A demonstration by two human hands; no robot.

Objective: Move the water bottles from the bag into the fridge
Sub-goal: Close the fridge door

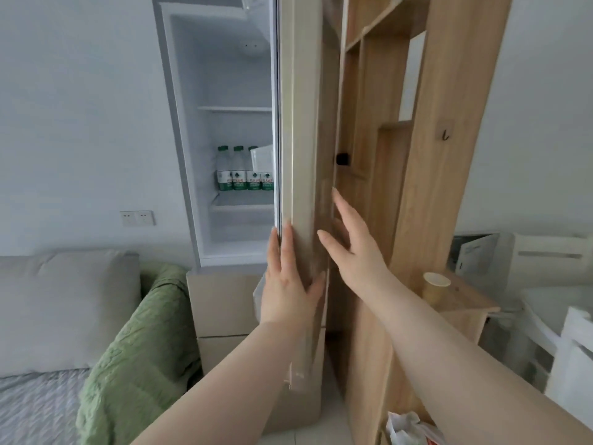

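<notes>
Flat left hand and right hand press on the fridge door, holding nothing — wooden shelf just beside — water bottles inside.

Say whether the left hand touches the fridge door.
Touching. Head view: left hand lies flat on the edge of the tall beige fridge door, fingers straight along it.

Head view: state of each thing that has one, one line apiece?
Fridge door: open, edge-on to camera.
Water bottles: upright on a fridge shelf.
Left hand: straight fingers on the door's edge.
Right hand: open, at the door's outer face.
Bag: crumpled on the floor.
Cup: upright.
</notes>
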